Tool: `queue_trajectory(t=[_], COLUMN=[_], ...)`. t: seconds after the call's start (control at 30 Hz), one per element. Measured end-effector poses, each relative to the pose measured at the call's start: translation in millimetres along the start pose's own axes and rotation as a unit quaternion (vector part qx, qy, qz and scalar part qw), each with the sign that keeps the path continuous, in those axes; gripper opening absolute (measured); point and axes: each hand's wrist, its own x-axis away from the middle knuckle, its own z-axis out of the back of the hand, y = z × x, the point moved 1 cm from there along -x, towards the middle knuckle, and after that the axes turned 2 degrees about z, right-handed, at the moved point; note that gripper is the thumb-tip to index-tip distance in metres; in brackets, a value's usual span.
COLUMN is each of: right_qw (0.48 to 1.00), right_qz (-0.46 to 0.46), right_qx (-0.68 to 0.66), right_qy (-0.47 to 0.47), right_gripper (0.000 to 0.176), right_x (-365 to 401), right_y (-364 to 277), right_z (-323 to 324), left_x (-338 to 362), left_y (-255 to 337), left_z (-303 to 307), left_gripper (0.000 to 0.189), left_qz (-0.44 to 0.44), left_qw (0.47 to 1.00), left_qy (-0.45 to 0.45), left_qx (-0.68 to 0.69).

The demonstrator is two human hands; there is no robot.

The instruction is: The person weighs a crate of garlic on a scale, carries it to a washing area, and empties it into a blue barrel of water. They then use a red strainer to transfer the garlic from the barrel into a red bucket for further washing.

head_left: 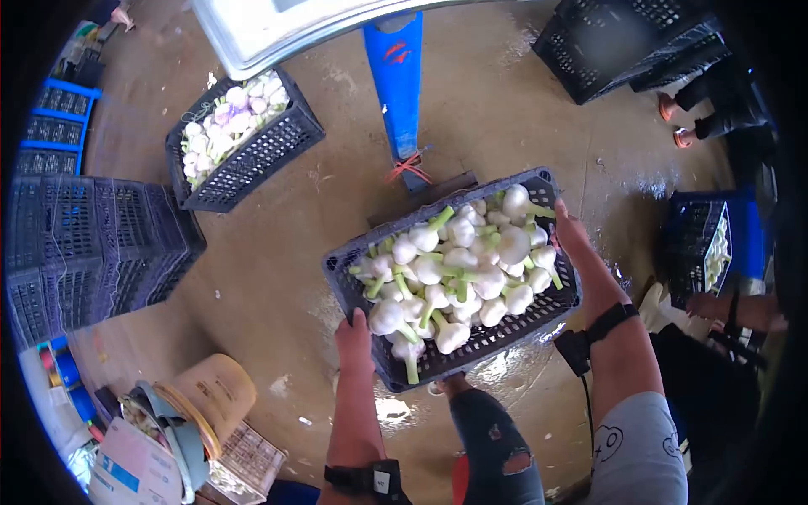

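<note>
Held out in front of me is a black perforated plastic crate point(505, 328), tilted a little with its right end higher in view. White garlic bulbs point(463, 257) with short green stems fill much of it. My left hand point(353, 341) grips the crate's left end, thumb over the rim and fingers hidden behind the wall. At the opposite end, my right hand point(570, 229) is closed on the rim; part of its fingers shows through the handle opening. Black straps circle both of my forearms.
A second garlic crate point(252, 160) sits on the wet floor beside stacked crates point(93, 244). Ahead stand a blue post point(396, 93) and a white tabletop point(278, 34). Buckets point(215, 396) are at lower left. On the right, a co-worker's hand point(707, 305) is by another crate point(694, 244).
</note>
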Motion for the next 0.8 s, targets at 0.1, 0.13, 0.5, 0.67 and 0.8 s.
queue_trajectory(t=[0.1,0.13,0.5,0.67,0.8], right_qw=[1.0,1.0,0.954,0.97,0.979], right_qz=[-0.003,-0.007,0.161,0.076,-0.143], right_qx=[-0.012,-0.009,0.132,0.117,0.138], right_qy=[-0.02,-0.024,0.216,0.199,0.049], right_gripper=[0.075,0.075,0.043,0.053,0.053], right_x=[-4,-1,85,147,221], right_y=[-3,-6,31,170,202], right_z=[2,2,36,15,19], left_x=[-1,-4,42,102,128], left_y=[4,-1,-2,-18,-33], left_z=[-2,-4,17,40,47], left_gripper=[0.034,0.034,0.071,0.068,0.067], left_qz=[-0.008,-0.003,-0.16,-0.185,-0.164], left_qw=[0.998,0.998,0.933,0.937,0.943], left_qy=[0.014,0.014,0.208,0.182,0.149], left_qx=[-0.061,-0.063,-0.244,-0.232,-0.247])
